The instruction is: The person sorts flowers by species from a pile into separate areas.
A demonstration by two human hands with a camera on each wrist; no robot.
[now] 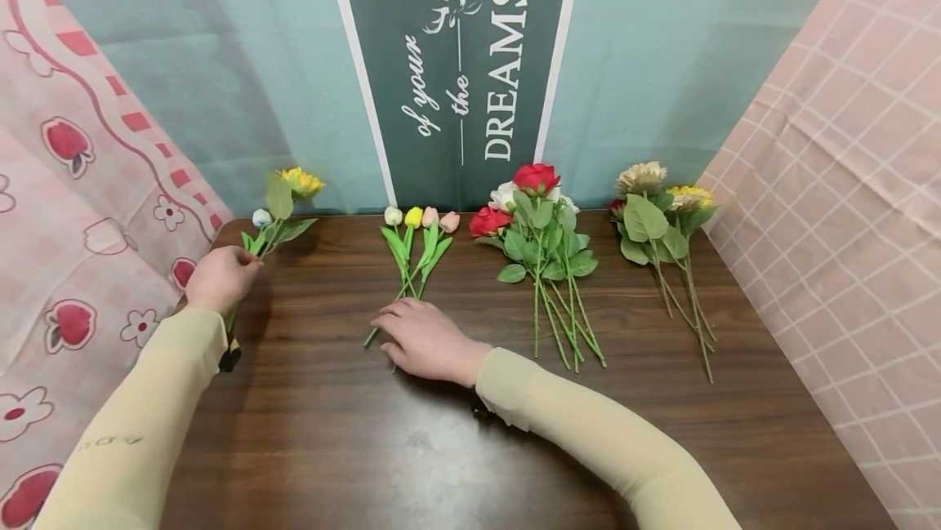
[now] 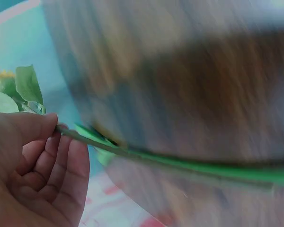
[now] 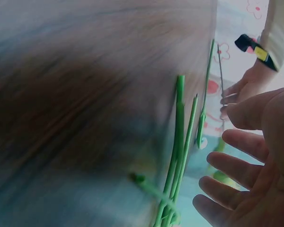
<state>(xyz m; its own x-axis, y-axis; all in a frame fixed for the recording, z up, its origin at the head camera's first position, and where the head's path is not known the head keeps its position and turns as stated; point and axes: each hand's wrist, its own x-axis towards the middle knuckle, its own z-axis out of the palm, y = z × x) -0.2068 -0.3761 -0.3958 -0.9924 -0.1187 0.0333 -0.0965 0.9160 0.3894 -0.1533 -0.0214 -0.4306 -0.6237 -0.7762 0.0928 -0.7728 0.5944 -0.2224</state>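
Dark wood table (image 1: 441,448), green banner behind; roses (image 1: 540,224) and a mixed bunch (image 1: 662,216) lie right. Our left hand (image 1: 219,278) grips a sunflower stem (image 2: 146,158) at the table's left edge, bloom pointing away. Our right hand (image 1: 426,342), fingers relaxed, rests flat on the tulip (image 1: 419,240) stems, which run away from us; bare wood lies near us.

table (image 1: 456,440): dark wood | tulips (image 1: 416,244) | roses (image 1: 540,244) | mixed bunch (image 1: 665,228)
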